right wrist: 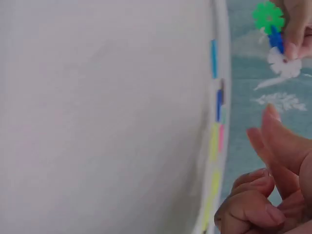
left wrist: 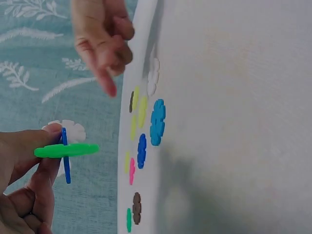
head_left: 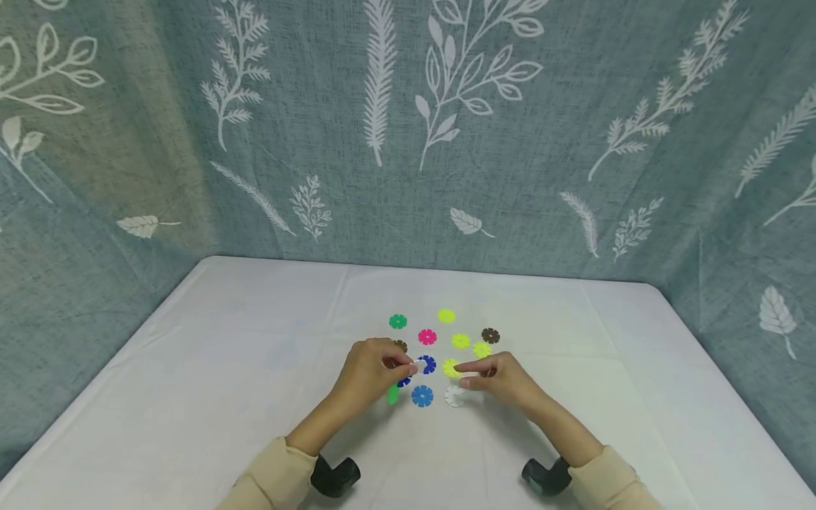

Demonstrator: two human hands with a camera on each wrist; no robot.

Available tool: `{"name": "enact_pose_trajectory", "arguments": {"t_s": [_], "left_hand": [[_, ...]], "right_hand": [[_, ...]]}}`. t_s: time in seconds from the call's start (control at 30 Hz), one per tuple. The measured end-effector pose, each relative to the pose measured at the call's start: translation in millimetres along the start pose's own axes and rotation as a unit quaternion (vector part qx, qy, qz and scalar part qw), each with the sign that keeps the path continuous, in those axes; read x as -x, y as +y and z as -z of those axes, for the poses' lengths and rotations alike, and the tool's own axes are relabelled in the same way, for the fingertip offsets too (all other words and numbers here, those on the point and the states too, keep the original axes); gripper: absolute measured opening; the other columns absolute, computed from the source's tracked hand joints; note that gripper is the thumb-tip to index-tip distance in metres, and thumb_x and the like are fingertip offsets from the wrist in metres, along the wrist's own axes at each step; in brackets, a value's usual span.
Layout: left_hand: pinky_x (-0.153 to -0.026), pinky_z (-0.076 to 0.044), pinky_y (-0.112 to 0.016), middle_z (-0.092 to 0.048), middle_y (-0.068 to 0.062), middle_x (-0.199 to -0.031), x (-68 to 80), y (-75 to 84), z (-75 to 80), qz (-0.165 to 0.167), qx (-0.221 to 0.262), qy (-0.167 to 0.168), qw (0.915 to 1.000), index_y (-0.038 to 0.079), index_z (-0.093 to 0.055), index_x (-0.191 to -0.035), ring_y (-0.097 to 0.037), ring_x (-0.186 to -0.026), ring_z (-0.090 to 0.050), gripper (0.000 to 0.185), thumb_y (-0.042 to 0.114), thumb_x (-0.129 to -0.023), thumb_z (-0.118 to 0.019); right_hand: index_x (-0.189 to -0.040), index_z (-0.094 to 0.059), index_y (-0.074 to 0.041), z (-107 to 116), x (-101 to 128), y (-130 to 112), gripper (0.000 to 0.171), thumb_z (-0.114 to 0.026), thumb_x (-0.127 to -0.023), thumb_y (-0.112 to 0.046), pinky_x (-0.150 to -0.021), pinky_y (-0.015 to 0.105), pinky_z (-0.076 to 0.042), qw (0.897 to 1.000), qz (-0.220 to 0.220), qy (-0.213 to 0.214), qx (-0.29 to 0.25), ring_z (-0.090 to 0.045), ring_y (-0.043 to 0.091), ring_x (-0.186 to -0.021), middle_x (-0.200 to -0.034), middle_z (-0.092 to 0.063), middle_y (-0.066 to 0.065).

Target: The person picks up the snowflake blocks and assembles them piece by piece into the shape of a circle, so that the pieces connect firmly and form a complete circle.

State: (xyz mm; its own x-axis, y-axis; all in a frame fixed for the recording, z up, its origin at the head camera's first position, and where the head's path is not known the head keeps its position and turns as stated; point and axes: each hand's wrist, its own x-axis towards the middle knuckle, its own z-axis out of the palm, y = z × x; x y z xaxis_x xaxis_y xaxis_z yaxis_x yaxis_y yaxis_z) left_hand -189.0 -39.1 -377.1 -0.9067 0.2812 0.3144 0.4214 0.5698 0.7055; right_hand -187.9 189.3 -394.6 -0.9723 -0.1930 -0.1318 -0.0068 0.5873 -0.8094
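Observation:
My left hand (head_left: 372, 367) pinches a small cluster of notched flower-shaped discs between thumb and fingers, raised over the table. In it a green disc (left wrist: 87, 149) crosses a dark blue disc (left wrist: 67, 170), and a white disc (right wrist: 288, 68) adjoins the blue one. Facing it, my right hand (head_left: 502, 377) holds nothing; its thumb and index finger are extended and apart, the other fingers bent. Below those fingertips lie a yellow disc (head_left: 450, 368) and a white disc (head_left: 453, 397) on the table.
Loose discs lie on the white table (head_left: 210, 397): light blue (head_left: 422, 396), pink (head_left: 427, 337), green (head_left: 398, 321), brown (head_left: 490, 336) and several yellow. Black devices (head_left: 336, 477) sit at both wrists. A blue-green leaf-patterned curtain (head_left: 319, 142) hangs behind the table and along its sides.

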Motion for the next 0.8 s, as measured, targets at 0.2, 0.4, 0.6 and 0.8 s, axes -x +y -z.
{"name": "enact_pose_trajectory", "arguments": {"t_s": [0.2, 0.4, 0.6, 0.8], "left_hand": [[-0.055, -0.041, -0.018, -0.062, 0.003, -0.065, -1.0, -5.8, 0.6, 0.032, 0.030, -0.008, 0.9990, 0.009, -0.071, -0.066, -0.008, -0.063, -0.049, 0.009, 0.013, -0.071, -0.078], [-0.054, -0.042, -0.019, -0.064, 0.001, -0.066, -1.4, -8.1, -0.4, 0.040, 0.050, -0.017, 0.9978, 0.009, -0.071, -0.066, -0.008, -0.062, -0.051, 0.009, 0.012, -0.072, -0.077], [-0.054, -0.042, -0.019, -0.065, 0.000, -0.066, -1.8, -8.3, -1.5, 0.038, 0.054, -0.014, 0.9977, 0.008, -0.071, -0.066, -0.009, -0.062, -0.051, 0.009, 0.011, -0.072, -0.077], [-0.056, -0.043, -0.018, -0.064, 0.001, -0.067, -1.5, -7.0, -3.1, 0.023, 0.044, -0.010, 0.9987, 0.008, -0.070, -0.067, -0.008, -0.064, -0.052, 0.008, 0.010, -0.072, -0.077]], "right_hand": [[-0.096, -0.073, -0.007, -7.1, -2.0, 9.6, 0.023, -0.074, -0.074, -0.011, -0.051, 0.019, -0.030, 1.000, 0.014, -0.019, 0.015, -0.038, 0.010, -0.062, -0.078, -0.067, 0.009], [-0.089, -0.075, -0.014, -17.2, -0.1, 4.1, 0.025, -0.080, -0.065, -0.010, -0.062, 0.024, -0.036, 0.995, 0.018, 0.019, 0.100, -0.048, 0.012, -0.075, -0.084, -0.065, 0.001], [-0.077, -0.067, -0.017, -20.6, 4.3, -2.3, 0.023, -0.082, -0.061, -0.013, -0.058, 0.026, -0.035, 0.983, 0.042, 0.053, 0.170, -0.047, 0.012, -0.068, -0.075, -0.055, -0.003], [-0.079, -0.065, -0.008, -14.6, 3.4, -12.8, 0.013, -0.076, -0.072, -0.007, -0.056, 0.024, -0.046, 0.994, 0.054, 0.066, 0.073, -0.054, 0.009, -0.060, -0.066, -0.062, 0.000]]}}
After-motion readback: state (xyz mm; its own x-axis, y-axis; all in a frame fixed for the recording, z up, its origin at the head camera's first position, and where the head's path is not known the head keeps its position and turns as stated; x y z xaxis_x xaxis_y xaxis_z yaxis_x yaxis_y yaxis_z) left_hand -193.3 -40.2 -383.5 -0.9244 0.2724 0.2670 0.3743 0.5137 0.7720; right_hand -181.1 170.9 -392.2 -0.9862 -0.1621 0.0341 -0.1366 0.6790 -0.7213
